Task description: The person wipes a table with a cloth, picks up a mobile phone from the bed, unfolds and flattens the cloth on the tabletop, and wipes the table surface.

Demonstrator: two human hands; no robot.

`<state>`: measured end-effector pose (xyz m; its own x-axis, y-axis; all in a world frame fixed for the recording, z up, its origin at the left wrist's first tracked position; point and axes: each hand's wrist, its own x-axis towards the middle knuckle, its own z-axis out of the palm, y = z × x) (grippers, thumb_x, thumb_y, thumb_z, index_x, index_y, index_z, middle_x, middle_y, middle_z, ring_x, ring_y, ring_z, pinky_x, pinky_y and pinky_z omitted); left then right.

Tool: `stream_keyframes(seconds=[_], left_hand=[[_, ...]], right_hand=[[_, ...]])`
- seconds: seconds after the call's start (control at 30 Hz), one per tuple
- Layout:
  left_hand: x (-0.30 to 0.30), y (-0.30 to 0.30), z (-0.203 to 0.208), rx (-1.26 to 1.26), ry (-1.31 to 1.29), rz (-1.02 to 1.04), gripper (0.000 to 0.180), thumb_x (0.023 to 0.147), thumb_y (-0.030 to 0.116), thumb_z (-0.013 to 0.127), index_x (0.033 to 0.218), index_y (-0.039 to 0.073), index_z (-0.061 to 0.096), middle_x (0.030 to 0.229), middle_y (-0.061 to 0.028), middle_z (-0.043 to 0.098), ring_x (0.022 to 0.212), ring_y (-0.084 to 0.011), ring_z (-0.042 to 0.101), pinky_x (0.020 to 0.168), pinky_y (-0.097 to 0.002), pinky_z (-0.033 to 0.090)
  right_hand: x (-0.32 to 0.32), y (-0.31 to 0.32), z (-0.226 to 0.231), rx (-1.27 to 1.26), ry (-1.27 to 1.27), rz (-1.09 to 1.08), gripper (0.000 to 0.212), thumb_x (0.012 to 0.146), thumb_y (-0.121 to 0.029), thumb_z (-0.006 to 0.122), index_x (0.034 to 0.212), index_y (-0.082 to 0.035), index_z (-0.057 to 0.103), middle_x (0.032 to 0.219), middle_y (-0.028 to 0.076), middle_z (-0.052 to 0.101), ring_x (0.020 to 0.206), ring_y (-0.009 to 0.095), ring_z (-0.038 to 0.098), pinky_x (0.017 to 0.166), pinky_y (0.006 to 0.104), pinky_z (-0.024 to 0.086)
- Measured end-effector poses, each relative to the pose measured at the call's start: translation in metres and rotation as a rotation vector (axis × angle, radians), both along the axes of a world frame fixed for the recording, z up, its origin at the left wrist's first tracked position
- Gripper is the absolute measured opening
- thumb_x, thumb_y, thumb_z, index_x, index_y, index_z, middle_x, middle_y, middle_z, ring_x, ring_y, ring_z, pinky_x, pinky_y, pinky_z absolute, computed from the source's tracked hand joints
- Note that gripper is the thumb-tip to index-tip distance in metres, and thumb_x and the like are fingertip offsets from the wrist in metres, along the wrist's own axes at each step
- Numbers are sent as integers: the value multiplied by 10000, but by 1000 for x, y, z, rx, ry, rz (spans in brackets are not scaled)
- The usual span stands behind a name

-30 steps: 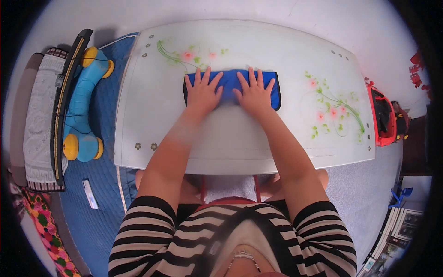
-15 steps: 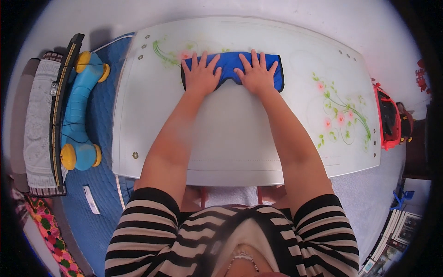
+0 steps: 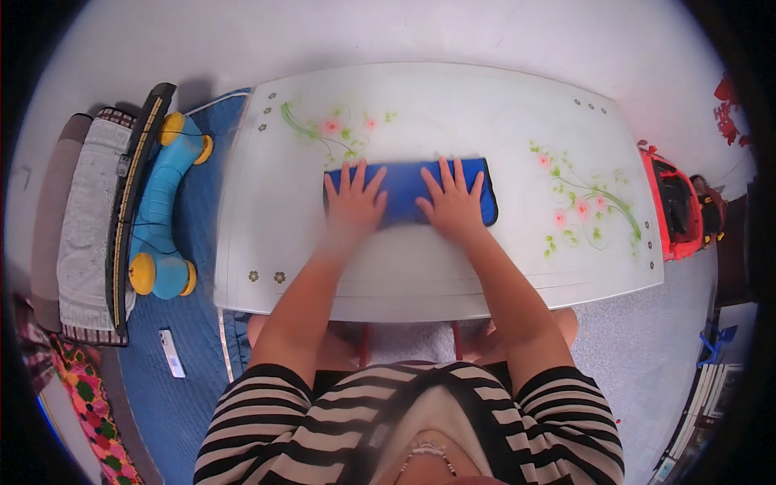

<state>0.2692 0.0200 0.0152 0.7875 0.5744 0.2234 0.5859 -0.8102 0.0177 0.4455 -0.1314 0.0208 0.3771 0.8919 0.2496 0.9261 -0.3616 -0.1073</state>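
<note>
A blue cloth piece with black edging (image 3: 400,194) lies flat on the white tabletop (image 3: 404,275) in front of me. My left hand (image 3: 353,202) rests palm down on its left part, with the fingers spread. On the right part, my right hand (image 3: 453,198) also lies flat with its fingers apart. Between the two hands the blue fabric shows as a smooth strip. The hands cover portions of the cloth's near edge, and its right edge shows beside my right fingers.
Pink flower prints mark the tabletop. To the left, a blue quilted cover (image 3: 210,380) holds a blue and yellow toy (image 3: 158,210), a long black strip (image 3: 141,210) and a phone (image 3: 171,353). A red toy car (image 3: 675,206) stands by the table's right end.
Both hands and the blue cloth have come nearer to me across the tabletop. The notch once visible in the cloth's near edge now looks nearly straight. The whole view has shifted slightly.
</note>
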Motion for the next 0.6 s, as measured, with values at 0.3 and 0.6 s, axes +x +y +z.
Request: stream_keyframes(seconds=[0.3,0.6], left_hand=[[-63,-86,9,-100,31,-45,546,1019,408,484,1547,295,407,1655,-122,256,1514,-422,205,1173,-707,89],[-87,-119,9,-151,-38,-70,549,1007,424,504,1537,303,424,1643,-125,279,1520,-411,202,1177,-706,63]], right_hand=[[-63,-94,12,-72,76,21,657,966,-501,568,1538,-212,426,1640,187,272,1525,419,196,1131,754,74],[-87,-128,13,-89,73,22,658,967,-520,560,1523,-188,444,1640,196,265,1530,422,179,1124,763,59]])
